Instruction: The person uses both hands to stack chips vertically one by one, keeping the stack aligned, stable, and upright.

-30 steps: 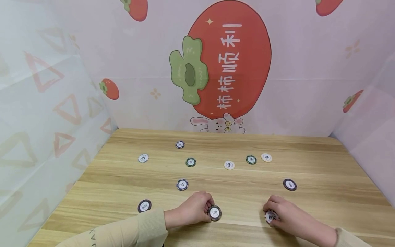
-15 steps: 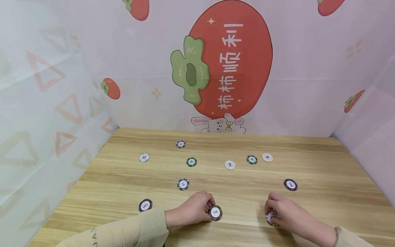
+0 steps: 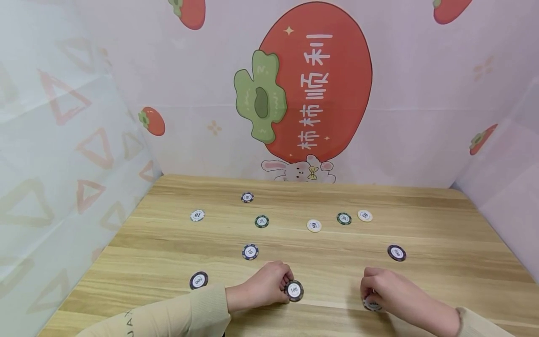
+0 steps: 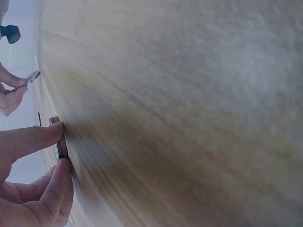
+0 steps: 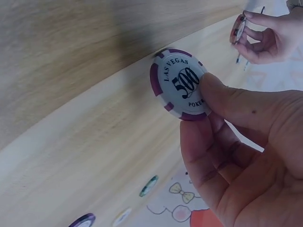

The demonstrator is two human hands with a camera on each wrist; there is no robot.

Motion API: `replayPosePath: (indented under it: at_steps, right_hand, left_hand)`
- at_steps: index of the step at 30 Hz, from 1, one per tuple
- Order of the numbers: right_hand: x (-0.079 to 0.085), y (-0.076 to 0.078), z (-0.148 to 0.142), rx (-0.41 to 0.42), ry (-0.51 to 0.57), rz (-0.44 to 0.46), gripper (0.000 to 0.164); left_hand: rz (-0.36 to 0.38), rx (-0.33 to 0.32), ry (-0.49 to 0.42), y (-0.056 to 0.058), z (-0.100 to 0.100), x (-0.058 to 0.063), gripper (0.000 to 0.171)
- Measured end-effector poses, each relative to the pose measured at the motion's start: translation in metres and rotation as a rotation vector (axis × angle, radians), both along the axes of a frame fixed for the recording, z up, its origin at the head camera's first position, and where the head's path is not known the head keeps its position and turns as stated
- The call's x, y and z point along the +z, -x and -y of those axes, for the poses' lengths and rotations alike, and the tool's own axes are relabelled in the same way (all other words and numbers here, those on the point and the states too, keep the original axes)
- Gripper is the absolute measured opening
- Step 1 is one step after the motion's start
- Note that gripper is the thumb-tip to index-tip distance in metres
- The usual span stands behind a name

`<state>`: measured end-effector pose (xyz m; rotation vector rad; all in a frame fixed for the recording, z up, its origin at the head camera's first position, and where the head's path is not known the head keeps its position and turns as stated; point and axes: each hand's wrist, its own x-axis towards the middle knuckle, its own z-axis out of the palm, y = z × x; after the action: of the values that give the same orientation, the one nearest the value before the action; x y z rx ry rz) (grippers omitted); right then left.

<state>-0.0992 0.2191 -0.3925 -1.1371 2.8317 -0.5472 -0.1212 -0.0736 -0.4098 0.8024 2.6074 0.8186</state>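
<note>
My left hand [image 3: 269, 283] pinches a black poker chip [image 3: 294, 290] marked 100 between thumb and fingers, low over the wooden table. In the left wrist view the chip's edge [image 4: 60, 142] shows close to the tabletop, with the thumb on one side and a fingertip on the other. To the right, my right hand [image 3: 387, 288] holds a white-and-purple poker chip [image 5: 177, 85] marked 500. It is tilted up from the table, the thumb over its face and a finger at its rim. The head view shows only part of this chip, below the curled fingers.
Several chips lie flat and spread out on the wooden table [image 3: 320, 267]: a 500 chip [image 3: 396, 252] at right, another 500 chip [image 3: 199, 280] at left, a blue 10 chip [image 3: 250, 252], and green, white and cream ones farther back. A printed cloth [image 3: 202, 84] hangs behind the table.
The 500 chip in my right hand has turned, so less of its face shows in the head view. My left hand keeps its hold on the 100 chip and stays nearly still.
</note>
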Motion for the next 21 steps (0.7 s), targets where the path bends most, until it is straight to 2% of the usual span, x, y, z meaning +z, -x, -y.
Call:
replayPosePath:
  at_steps: [7, 11, 14, 21]
  right_hand:
    - [0.001, 0.001, 0.005, 0.005, 0.057, 0.017, 0.023]
    - [0.001, 0.003, 0.009, -0.017, 0.112, 0.08, 0.021]
    - [0.001, 0.004, 0.014, -0.048, 0.153, 0.142, 0.018]
    - [0.0, 0.006, 0.024, -0.124, 0.23, 0.156, 0.016]
  left_hand:
    - [-0.006, -0.002, 0.004, 0.001, 0.0, -0.001, 0.034]
    - [-0.01, -0.002, 0.004, 0.002, 0.0, -0.002, 0.035]
    - [-0.01, 0.0, 0.008, 0.002, 0.0, -0.002, 0.035]
    - [-0.015, 0.0, 0.014, 0.001, -0.001, -0.001, 0.036]
